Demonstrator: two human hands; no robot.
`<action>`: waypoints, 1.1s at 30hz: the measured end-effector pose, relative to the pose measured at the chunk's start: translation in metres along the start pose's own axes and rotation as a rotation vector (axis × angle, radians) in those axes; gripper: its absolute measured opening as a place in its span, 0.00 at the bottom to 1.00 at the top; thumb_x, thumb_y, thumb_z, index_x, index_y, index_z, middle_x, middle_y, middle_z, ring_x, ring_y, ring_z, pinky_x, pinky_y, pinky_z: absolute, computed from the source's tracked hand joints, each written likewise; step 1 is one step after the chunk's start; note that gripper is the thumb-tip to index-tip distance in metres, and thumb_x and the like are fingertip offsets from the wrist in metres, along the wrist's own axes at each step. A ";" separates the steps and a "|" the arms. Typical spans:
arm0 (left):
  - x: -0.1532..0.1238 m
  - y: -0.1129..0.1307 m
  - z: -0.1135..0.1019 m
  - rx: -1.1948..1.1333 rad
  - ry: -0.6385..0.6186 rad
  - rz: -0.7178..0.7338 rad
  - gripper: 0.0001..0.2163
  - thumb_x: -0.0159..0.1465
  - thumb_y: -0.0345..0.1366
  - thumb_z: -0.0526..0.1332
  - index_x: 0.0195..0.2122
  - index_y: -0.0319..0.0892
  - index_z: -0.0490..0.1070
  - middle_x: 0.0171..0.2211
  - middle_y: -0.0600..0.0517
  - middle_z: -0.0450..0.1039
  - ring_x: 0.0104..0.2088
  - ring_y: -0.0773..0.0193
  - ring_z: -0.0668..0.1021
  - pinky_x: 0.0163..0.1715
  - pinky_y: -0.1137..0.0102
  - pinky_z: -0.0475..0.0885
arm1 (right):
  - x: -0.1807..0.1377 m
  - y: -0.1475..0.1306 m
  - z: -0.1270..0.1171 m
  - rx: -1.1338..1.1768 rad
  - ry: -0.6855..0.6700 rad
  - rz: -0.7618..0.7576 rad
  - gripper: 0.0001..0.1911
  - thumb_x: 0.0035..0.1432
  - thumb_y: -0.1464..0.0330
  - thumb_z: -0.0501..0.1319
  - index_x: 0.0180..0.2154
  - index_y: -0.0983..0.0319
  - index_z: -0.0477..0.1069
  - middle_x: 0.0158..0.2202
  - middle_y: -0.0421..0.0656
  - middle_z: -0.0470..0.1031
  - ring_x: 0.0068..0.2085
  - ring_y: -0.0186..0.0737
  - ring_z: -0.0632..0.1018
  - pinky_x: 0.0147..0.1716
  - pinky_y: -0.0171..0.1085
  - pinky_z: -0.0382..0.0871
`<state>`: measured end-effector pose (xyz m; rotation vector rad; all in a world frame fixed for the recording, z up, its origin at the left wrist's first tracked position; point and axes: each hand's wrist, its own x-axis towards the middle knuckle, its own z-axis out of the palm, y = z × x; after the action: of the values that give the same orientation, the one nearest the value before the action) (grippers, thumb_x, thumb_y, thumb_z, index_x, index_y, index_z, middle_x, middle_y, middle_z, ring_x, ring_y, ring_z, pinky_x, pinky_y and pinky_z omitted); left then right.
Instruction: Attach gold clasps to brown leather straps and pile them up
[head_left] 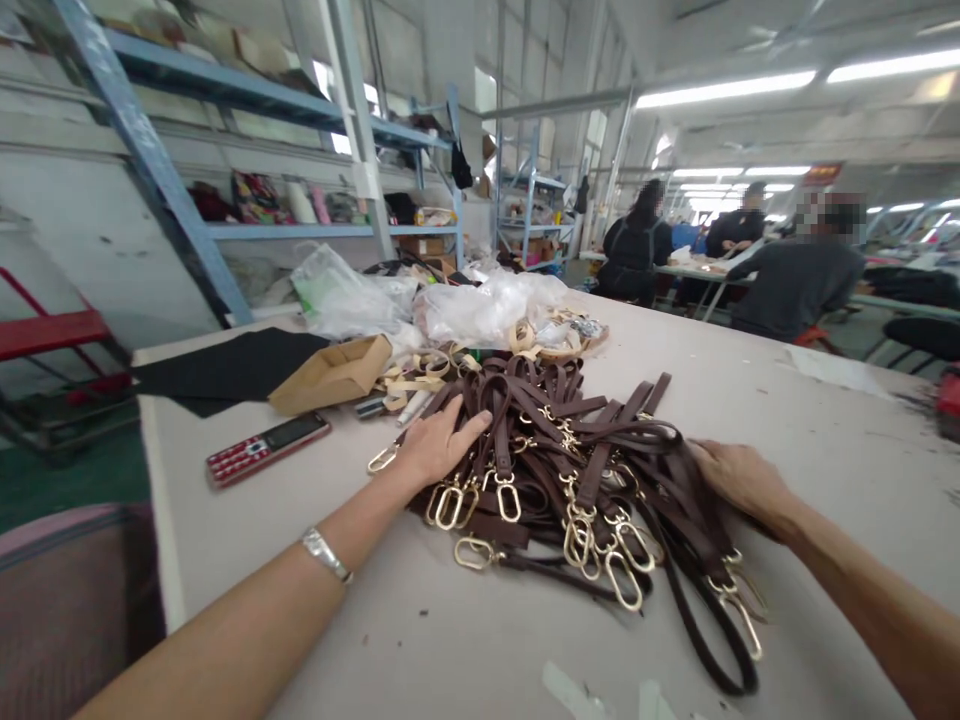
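Straps [592,470] unsorted: one heap, a hand at each flank

I log the dark brown straps as one tangled heap on the pale table [420,660], between the two arms. Progress, in my judgement: metal fittings are already on many visible strap ends; separating remains undone, since the lengths overlap throughout.

Left hand [435,445]: laid palm down on the heap's left side, thumb set wide of the forefinger, nothing seen pinched between them. Right hand [739,480]: against the heap's right edge, its fingertips hidden behind straps; I cannot tell whether they grip.

Count: gold-toned clasps [508,481], ten at least. Straps, many; the overlap defeats my tally. Keypad phone [270,448], one, left of the heap. Cardboard tray [319,395], one, beyond the phone and beside black sheet material [217,370]. Clear plastic bags [480,305], two or more, behind the heap. Seated or standing in the background: three people [799,265].
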<state>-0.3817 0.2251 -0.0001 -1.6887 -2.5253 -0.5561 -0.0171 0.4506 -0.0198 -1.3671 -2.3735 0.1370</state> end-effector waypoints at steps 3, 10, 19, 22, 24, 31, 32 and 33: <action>-0.005 0.013 -0.003 -0.046 -0.075 0.020 0.32 0.64 0.61 0.48 0.58 0.43 0.68 0.55 0.42 0.76 0.53 0.42 0.77 0.51 0.55 0.68 | -0.012 -0.041 0.009 0.145 -0.057 0.001 0.28 0.68 0.54 0.43 0.48 0.62 0.76 0.42 0.50 0.82 0.43 0.50 0.81 0.41 0.42 0.74; -0.034 0.019 -0.017 -0.092 -0.113 0.078 0.27 0.63 0.59 0.51 0.51 0.46 0.74 0.51 0.44 0.78 0.52 0.43 0.77 0.49 0.55 0.67 | -0.058 -0.133 0.020 0.364 -0.101 -0.071 0.22 0.66 0.57 0.50 0.53 0.60 0.72 0.50 0.47 0.79 0.52 0.49 0.78 0.52 0.46 0.70; -0.077 -0.002 -0.032 -0.148 -0.119 0.138 0.29 0.61 0.59 0.55 0.55 0.45 0.72 0.53 0.44 0.77 0.52 0.44 0.77 0.51 0.56 0.68 | -0.117 -0.204 0.015 0.530 -0.176 -0.084 0.24 0.66 0.62 0.48 0.60 0.61 0.66 0.59 0.49 0.72 0.60 0.49 0.70 0.60 0.49 0.60; -0.095 -0.009 -0.041 -0.157 -0.092 0.142 0.26 0.62 0.57 0.56 0.53 0.44 0.74 0.50 0.44 0.79 0.50 0.45 0.78 0.50 0.55 0.69 | -0.137 -0.219 0.009 0.578 -0.210 -0.105 0.25 0.67 0.61 0.49 0.62 0.59 0.63 0.61 0.47 0.69 0.62 0.48 0.68 0.62 0.49 0.57; -0.107 -0.012 -0.045 -0.166 -0.056 0.146 0.24 0.62 0.55 0.58 0.51 0.44 0.75 0.48 0.45 0.80 0.49 0.45 0.78 0.50 0.55 0.70 | -0.146 -0.220 -0.002 0.603 -0.232 -0.133 0.26 0.66 0.59 0.51 0.62 0.58 0.63 0.61 0.45 0.69 0.63 0.47 0.67 0.62 0.48 0.58; -0.124 -0.021 -0.036 -0.184 0.106 0.115 0.26 0.63 0.54 0.58 0.52 0.38 0.75 0.59 0.38 0.70 0.58 0.44 0.72 0.58 0.49 0.67 | -0.098 -0.130 -0.067 0.346 -0.589 -0.121 0.19 0.60 0.57 0.59 0.42 0.62 0.80 0.37 0.45 0.83 0.39 0.48 0.82 0.40 0.42 0.76; -0.123 -0.022 -0.034 -0.176 0.123 0.117 0.27 0.62 0.55 0.58 0.52 0.38 0.75 0.59 0.38 0.70 0.59 0.43 0.72 0.58 0.49 0.67 | -0.080 -0.119 -0.072 0.272 -0.519 -0.081 0.21 0.62 0.57 0.55 0.41 0.64 0.80 0.36 0.48 0.83 0.37 0.49 0.82 0.37 0.43 0.76; -0.122 -0.023 -0.031 -0.165 0.138 0.126 0.27 0.62 0.55 0.58 0.52 0.39 0.75 0.59 0.38 0.71 0.58 0.43 0.72 0.57 0.48 0.68 | -0.060 -0.111 -0.074 0.211 -0.437 -0.055 0.23 0.64 0.57 0.53 0.43 0.65 0.79 0.38 0.51 0.82 0.39 0.50 0.82 0.38 0.44 0.75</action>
<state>-0.3582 0.0989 -0.0064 -1.7784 -2.3161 -0.8579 -0.0525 0.3342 0.0616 -1.2697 -2.6442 0.7151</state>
